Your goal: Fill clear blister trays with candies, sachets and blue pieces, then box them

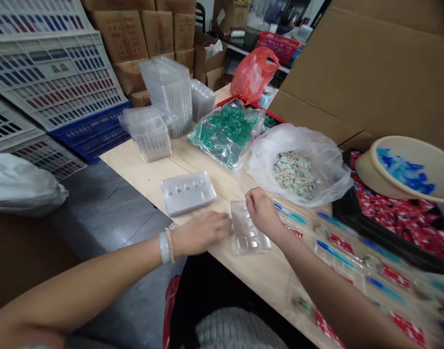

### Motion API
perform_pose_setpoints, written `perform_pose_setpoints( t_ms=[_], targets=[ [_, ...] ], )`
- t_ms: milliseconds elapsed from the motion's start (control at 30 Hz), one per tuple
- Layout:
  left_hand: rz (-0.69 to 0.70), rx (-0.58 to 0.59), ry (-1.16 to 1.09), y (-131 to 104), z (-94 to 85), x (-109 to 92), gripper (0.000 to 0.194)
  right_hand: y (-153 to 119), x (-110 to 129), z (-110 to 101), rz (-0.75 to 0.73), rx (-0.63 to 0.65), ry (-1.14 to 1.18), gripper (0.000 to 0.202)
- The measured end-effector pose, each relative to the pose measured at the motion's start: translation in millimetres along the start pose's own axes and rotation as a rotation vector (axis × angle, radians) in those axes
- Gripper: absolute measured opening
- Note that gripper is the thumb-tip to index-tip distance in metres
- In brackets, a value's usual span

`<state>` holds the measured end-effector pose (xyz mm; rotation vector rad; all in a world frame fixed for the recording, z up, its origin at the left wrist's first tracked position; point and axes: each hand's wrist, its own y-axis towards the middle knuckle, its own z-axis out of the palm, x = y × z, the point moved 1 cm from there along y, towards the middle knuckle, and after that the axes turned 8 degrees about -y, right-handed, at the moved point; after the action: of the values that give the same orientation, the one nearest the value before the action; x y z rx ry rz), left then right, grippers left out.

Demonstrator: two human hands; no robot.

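"Hands?"
"Left hand (212,230) is sitting beside clear tray (249,238), blurred, can't tell grip; right hand (261,209) is curling over its far end, hold unclear."
"Tray?"
"It's lying on wooden table (151,180)."

a tray (249,241) lies on the table (186,161) before the bag of pieces (311,139).

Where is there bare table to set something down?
The wooden table is bare between the standing tray stacks and the clear tray beyond the left hand, and along a front strip below the tray to that hand's right. On the right, blue sticks and red packets crowd it; beyond, a bag of green pieces and a white plastic bag.
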<state>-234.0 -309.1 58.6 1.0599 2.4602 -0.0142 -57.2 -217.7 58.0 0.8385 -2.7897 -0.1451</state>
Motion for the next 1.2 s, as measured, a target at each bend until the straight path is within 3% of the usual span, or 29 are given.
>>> perform_pose_setpoints(
  t_ms=[67, 133, 233, 333, 400, 500, 533, 600, 700, 800, 867, 933, 1033, 1133, 1200],
  targets=[
    [-0.019, 0.055, 0.105, 3, 16.7, -1, 0.041, 3, -4, -5, 0.008, -0.072, 0.076, 0.013],
    [-0.243, -0.023, 0.237, -4, 20.3, 12, 0.046, 0, -9, -16, -0.007, -0.154, 0.136, 0.012],
    [-0.539, -0.147, 0.370, -21, 8.1, 45, 0.048, -11, -11, -34, -0.045, -0.238, 0.217, 0.012],
    [-0.613, -0.200, 0.407, -18, -3.5, 60, 0.044, -19, -13, -50, -0.033, -0.298, 0.266, 0.013],
    [-0.474, -0.150, 0.350, -1, 0.4, 51, 0.042, -21, -17, -61, 0.020, -0.344, 0.287, 0.014],
    [-0.031, 0.082, 0.167, 24, 23.2, 20, 0.033, -27, -26, -77, 0.090, -0.369, 0.303, 0.015],
    [0.054, 0.140, 0.126, 27, 31.4, 10, 0.032, -30, -28, -81, 0.086, -0.357, 0.293, 0.016],
    [0.056, 0.189, 0.099, 20, 43.5, -4, 0.030, -37, -28, -82, 0.021, -0.296, 0.237, 0.016],
    [-0.108, 0.200, 0.081, -8, 48.9, -17, 0.024, -45, -20, -59, -0.174, -0.077, 0.046, 0.018],
    [-0.328, 0.163, -0.008, -28, 46.3, -26, 0.023, -34, -10, -9, -0.345, 0.176, -0.218, 0.019],
    [-0.459, 0.134, -0.065, -27, 44.5, -31, 0.023, -18, -9, 21, -0.399, 0.295, -0.333, 0.019],
    [-0.523, 0.123, -0.082, -18, 42.4, -31, 0.023, -3, -14, 38, -0.410, 0.373, -0.376, 0.020],
    [-0.537, 0.050, -0.018, -7, 35.9, -21, 0.023, -1, -20, 36, -0.337, 0.339, -0.352, 0.020],
    [-0.548, -0.036, 0.039, -12, 29.4, 1, 0.066, -20, -14, 22, -0.219, 0.262, -0.262, 0.027],
    [-0.543, -0.018, 0.008, -21, 28.5, 14, 0.076, -35, -2, 20, -0.290, 0.310, -0.156, 0.029]
  ],
)
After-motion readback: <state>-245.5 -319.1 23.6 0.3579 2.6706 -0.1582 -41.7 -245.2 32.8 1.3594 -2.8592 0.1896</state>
